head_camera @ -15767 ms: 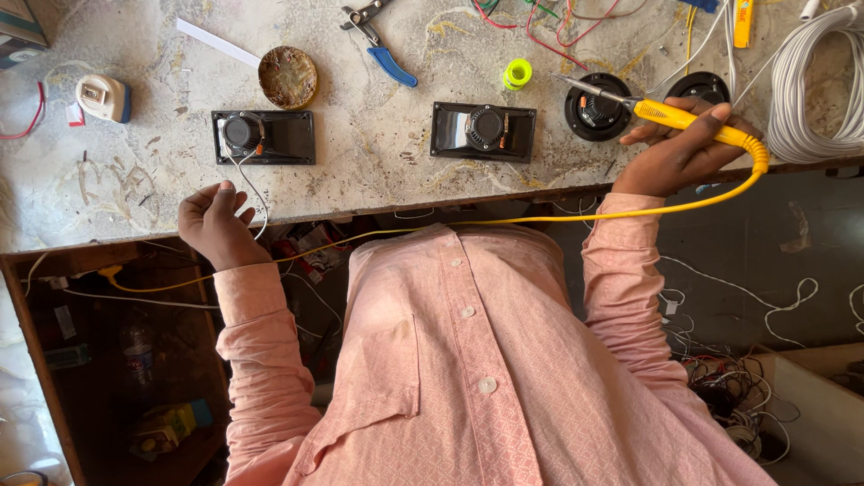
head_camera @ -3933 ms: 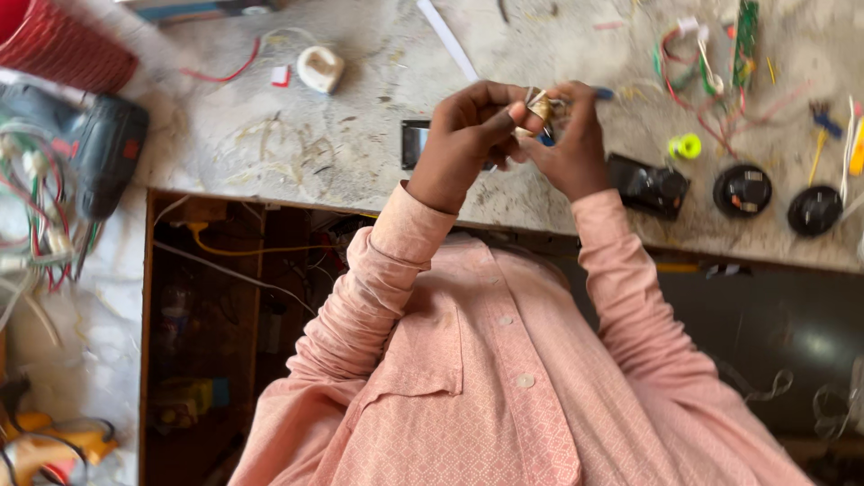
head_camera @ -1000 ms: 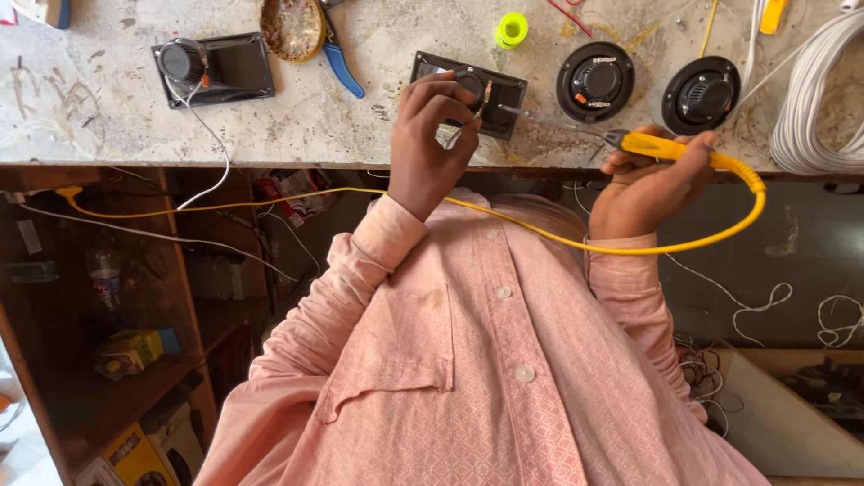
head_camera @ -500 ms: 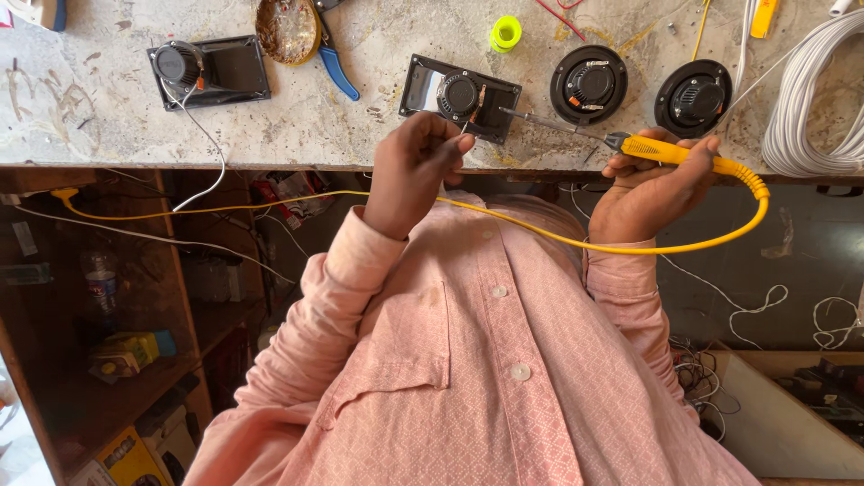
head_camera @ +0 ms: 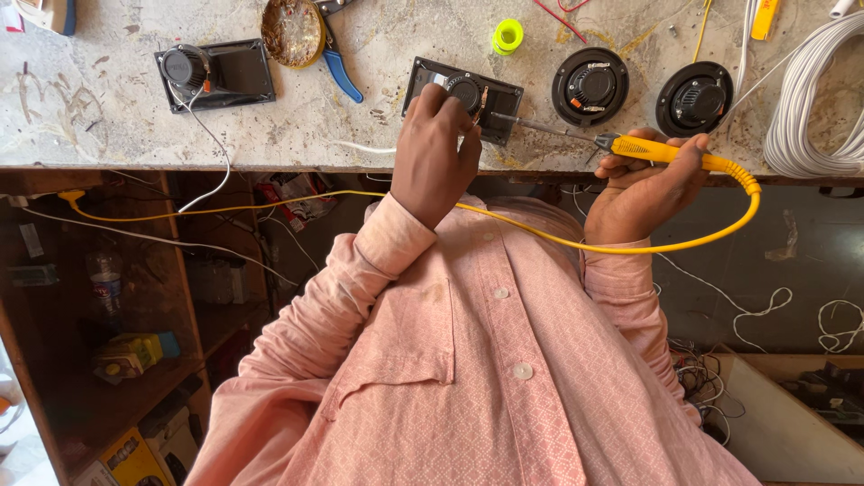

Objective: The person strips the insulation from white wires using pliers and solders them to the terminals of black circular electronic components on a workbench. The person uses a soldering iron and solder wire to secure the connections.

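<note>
Right hand [head_camera: 643,184] gripping soldering iron [head_camera: 666,153], marble workbench [head_camera: 108,117]

Bright, even daylight on the sharp worktop [head_camera: 108,126]; dim shelves [head_camera: 99,360] below, slight edge distortion.

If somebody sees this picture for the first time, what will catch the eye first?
Probably the yellow soldering iron in the right hand, its tip reaching toward the black rectangular speaker at the bench edge. The left hand rests on that speaker, and a yellow cord loops back across the pink shirt.

sunlit stone workbench [head_camera: 108,126], cluttered wooden shelves [head_camera: 99,396] beneath
</note>
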`<state>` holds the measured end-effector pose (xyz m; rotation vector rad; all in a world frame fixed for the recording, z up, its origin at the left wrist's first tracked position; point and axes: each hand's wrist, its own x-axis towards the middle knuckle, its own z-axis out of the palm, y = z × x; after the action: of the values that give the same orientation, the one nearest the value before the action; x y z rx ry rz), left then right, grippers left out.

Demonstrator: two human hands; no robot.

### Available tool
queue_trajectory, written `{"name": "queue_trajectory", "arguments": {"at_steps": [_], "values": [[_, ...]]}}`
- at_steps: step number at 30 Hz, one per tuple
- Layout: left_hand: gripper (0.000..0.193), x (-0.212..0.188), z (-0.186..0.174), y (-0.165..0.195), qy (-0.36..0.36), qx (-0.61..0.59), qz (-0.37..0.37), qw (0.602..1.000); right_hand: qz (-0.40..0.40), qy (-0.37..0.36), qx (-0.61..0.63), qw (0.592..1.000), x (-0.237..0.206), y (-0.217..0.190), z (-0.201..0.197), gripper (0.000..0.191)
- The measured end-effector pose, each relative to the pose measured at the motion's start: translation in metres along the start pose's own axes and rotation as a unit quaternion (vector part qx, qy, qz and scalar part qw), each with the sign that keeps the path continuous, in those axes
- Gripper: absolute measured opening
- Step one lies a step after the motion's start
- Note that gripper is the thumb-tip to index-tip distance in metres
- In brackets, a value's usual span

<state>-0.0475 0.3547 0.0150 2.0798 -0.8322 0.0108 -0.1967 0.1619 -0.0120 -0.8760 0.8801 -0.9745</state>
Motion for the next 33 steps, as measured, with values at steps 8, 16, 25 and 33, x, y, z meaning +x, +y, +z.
{"name": "queue_trajectory", "arguments": {"at_steps": [8,16,25,33], "values": [[0.015,0.006,-0.001,-0.001,-0.026,0.010,-0.003,1.000,0.011,-0.001,0.008,1.000,-0.001,0.003,0.004,0.042],[0.014,0.010,0.001,0.000,-0.018,0.016,0.006,1.000,-0.003,0.003,0.001,1.000,-0.004,0.001,0.010,0.041],[0.011,0.013,0.004,0.003,-0.012,0.052,-0.002,0.999,-0.023,-0.092,0.075,0.993,-0.011,-0.006,0.007,0.027],[0.011,0.013,0.003,0.002,-0.016,0.045,-0.002,0.999,-0.009,-0.115,0.095,0.989,-0.010,-0.003,0.003,0.019]]}}
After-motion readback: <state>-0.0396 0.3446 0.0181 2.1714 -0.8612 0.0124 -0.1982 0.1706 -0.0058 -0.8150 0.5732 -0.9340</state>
